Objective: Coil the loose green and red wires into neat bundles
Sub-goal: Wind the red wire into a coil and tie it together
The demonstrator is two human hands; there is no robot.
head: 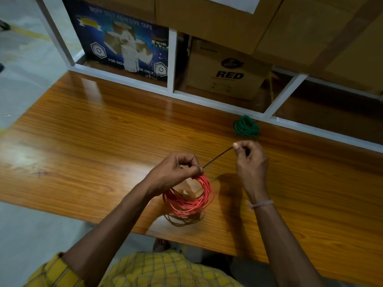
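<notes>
A coil of red wire [189, 200] hangs above the wooden table [99, 129], and my left hand [176, 169] grips it at its top. From that grip a thin dark strand [217, 157] runs up and to the right, taut, to my right hand [249, 157], which pinches its end between thumb and fingertips. A small bundle of green wire [246, 126] lies on the table just beyond my right hand, close to the white shelf frame. The red coil casts a shadow on the table below it.
A white shelf frame [215, 102] borders the table's far side. Behind it stand a blue adhesive-tape box [122, 42] and a cardboard box marked RED [226, 71], with larger cardboard boxes [269, 19] above. The floor lies at the left.
</notes>
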